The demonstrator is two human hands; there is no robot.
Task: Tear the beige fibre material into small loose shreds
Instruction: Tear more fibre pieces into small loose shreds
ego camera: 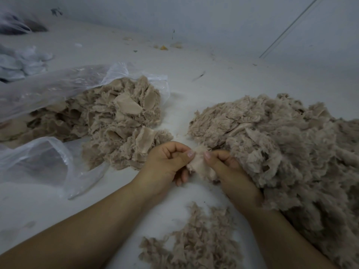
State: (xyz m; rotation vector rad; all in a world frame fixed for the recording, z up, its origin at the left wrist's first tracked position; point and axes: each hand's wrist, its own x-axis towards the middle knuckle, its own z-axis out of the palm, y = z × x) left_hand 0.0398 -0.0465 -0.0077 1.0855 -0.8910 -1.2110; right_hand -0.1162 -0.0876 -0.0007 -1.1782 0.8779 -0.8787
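Note:
A small piece of beige fibre material (200, 165) sits between both hands at the middle of the view. My left hand (167, 164) pinches its left edge with thumb and curled fingers. My right hand (229, 171) pinches its right edge, thumbs nearly touching. A pile of flat, coarser beige pieces (116, 121) spills from a clear plastic bag on the left. A big fluffy heap of shreds (287, 148) lies on the right, against my right hand. A smaller scatter of shreds (196, 243) lies between my forearms.
The clear plastic bag (48, 90) lies open on the white surface at left, with another loose bag (44, 162) in front of it. White bundles (23, 63) sit at the far left. A wall (233, 20) rises behind, with small scraps along its foot.

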